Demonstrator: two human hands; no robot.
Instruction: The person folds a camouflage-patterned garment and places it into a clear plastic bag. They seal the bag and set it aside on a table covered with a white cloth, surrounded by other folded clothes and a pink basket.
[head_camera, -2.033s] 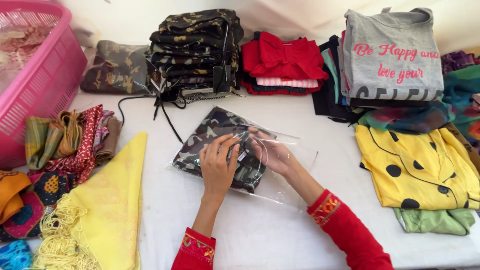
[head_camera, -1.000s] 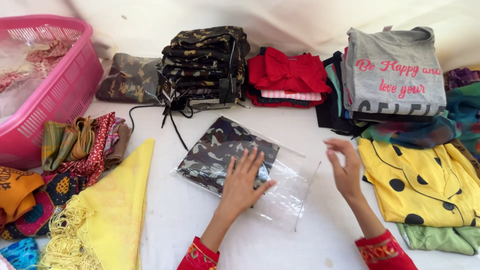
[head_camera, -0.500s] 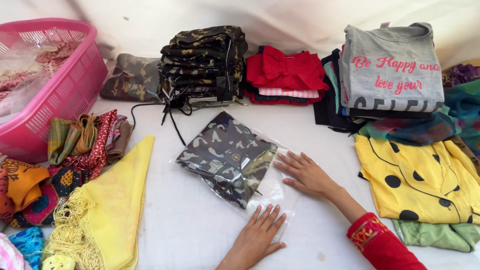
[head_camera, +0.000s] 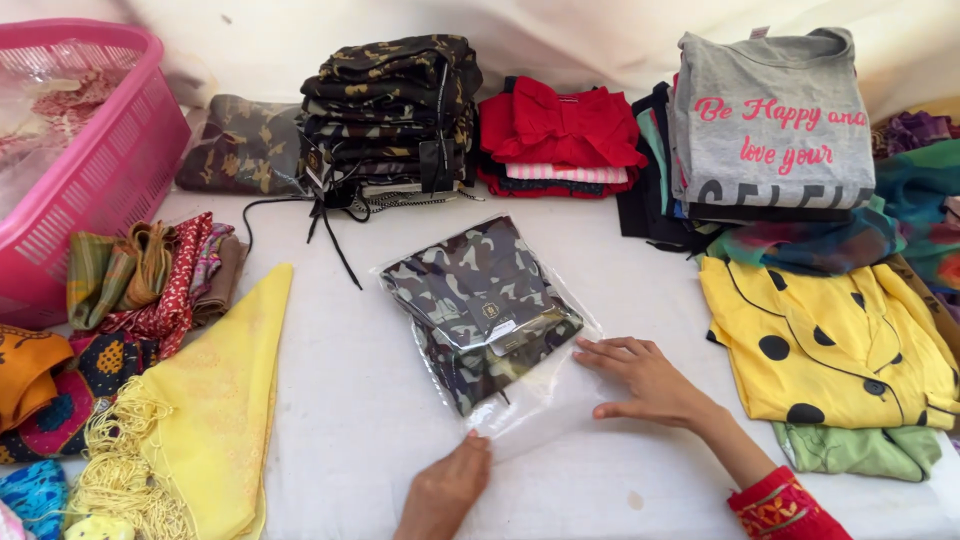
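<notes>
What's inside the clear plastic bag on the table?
The clear plastic bag holds one folded camouflage garment with a small dark tag. Its underside and inner folds are hidden. Both hands touch the bag's empty open end.

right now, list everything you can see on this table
clear bag with camouflage garment: one, centre
camouflage stack: one, back
red stack: one, back
grey shirt: one, tops the back right pile
yellow dotted top: one, right
green garment: one, under it
pink basket: one, left
yellow scarf: one, front left
patterned cloths: several, left
left hand: at the bag's near edge
right hand: flat on the bag's right edge
</notes>
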